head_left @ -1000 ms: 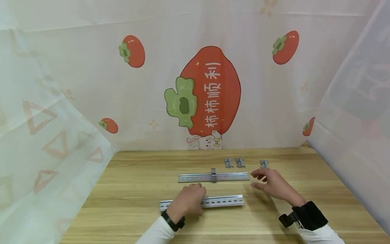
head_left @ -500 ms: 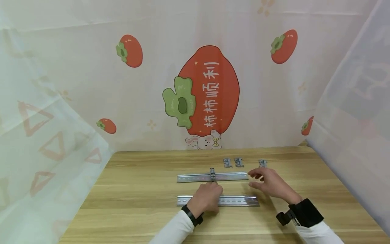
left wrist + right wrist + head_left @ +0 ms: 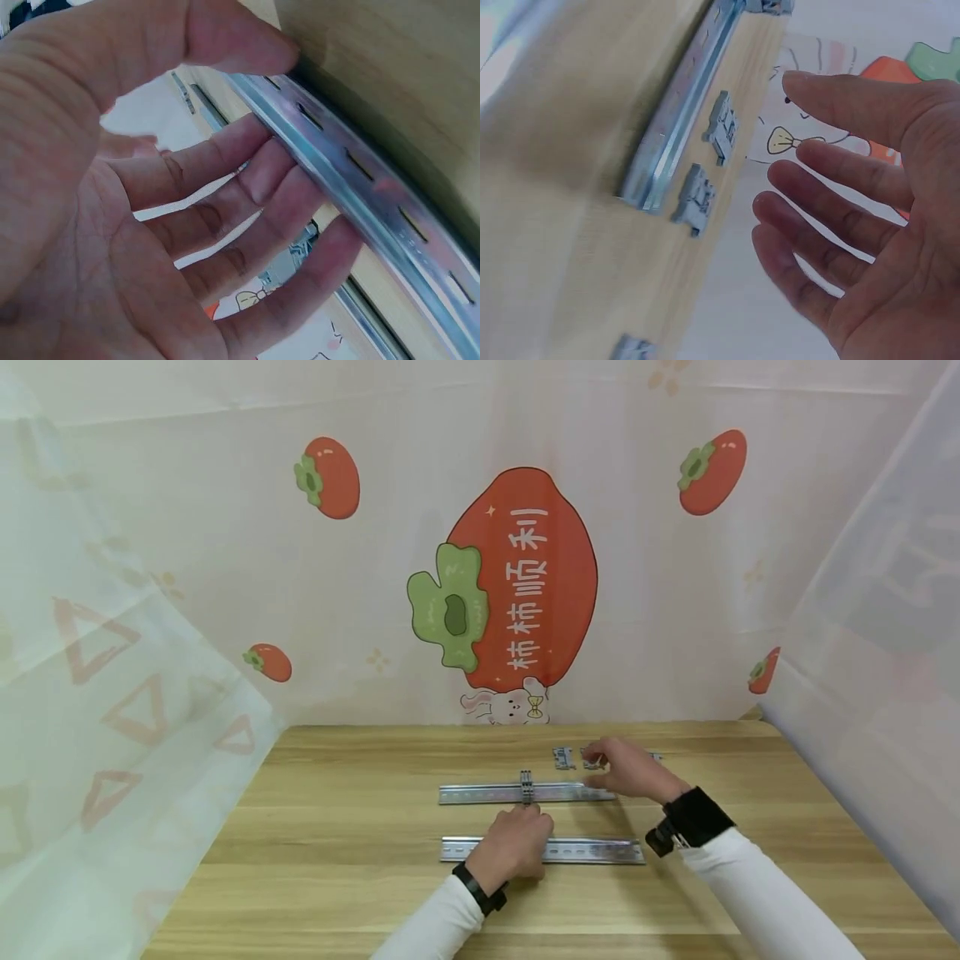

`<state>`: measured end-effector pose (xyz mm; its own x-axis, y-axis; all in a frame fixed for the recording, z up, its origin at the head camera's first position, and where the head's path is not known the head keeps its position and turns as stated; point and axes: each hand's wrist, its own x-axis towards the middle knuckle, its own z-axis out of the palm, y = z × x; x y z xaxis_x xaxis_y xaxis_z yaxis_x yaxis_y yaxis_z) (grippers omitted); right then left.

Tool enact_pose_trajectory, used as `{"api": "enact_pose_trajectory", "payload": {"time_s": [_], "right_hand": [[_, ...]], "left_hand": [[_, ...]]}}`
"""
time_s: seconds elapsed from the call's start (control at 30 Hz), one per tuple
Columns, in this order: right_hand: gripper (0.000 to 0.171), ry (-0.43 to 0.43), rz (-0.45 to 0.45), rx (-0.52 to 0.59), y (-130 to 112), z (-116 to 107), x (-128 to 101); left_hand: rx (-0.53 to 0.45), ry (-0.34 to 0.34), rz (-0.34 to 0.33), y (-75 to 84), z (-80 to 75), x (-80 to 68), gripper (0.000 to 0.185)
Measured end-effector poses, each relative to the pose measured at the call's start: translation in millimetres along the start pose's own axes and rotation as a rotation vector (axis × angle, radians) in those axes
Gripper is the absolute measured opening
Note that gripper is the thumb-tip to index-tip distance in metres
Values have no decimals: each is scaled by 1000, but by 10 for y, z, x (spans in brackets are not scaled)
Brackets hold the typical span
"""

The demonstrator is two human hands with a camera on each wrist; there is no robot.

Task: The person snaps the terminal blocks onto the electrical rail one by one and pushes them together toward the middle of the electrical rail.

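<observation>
A slotted metal DIN rail (image 3: pixel 596 852) lies across the near part of the table. My left hand (image 3: pixel 510 847) holds it near the middle; in the left wrist view the thumb is at one edge of the rail (image 3: pixel 360 169) and the fingertips are at the other. Behind it lies a second DIN rail (image 3: pixel 480 794), with a small cluster of grey terminal blocks (image 3: pixel 527 787) on it. Over that rail's right end is my right hand (image 3: pixel 633 768), its fingers loosely spread and holding nothing. Loose grey terminal blocks (image 3: pixel 563 758) lie just beyond the fingers.
In the right wrist view, one loose terminal block (image 3: pixel 721 127) and another block (image 3: pixel 696 201) lie beside the far rail; a third block (image 3: pixel 634 349) lies farther off. A printed cloth (image 3: pixel 360 610) hangs behind the wooden table (image 3: pixel 322 860) and along both sides.
My left hand has shifted right with the near rail, which was slightly slanted and is now straighter, its slotted face turned. The right hand has moved left and farther back, toward the loose blocks.
</observation>
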<state>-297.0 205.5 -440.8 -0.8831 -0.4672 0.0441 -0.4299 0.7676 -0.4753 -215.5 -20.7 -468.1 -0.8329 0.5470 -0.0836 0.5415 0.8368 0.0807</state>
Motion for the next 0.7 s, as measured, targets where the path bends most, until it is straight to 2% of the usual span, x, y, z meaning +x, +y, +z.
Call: {"api": "enact_pose_trajectory", "payload": {"time_s": [0.3,0.4,0.57,0.7], "right_hand": [[42,-88,6,-107,-92,53,433],[46,-106,20,-147,-128,99,522],[50,-114,-7,-236,-141,187,636],[53,-124,-11,-250,-109,244,725]], "left_hand": [[-25,-36,-32,-164,-27,-106,33],[-34,-44,-38,-201,-40,-126,32],[-33,-60,-38,-220,-57,-152,33],[-29,-57,-38,-225,-64,-165,34]]}}
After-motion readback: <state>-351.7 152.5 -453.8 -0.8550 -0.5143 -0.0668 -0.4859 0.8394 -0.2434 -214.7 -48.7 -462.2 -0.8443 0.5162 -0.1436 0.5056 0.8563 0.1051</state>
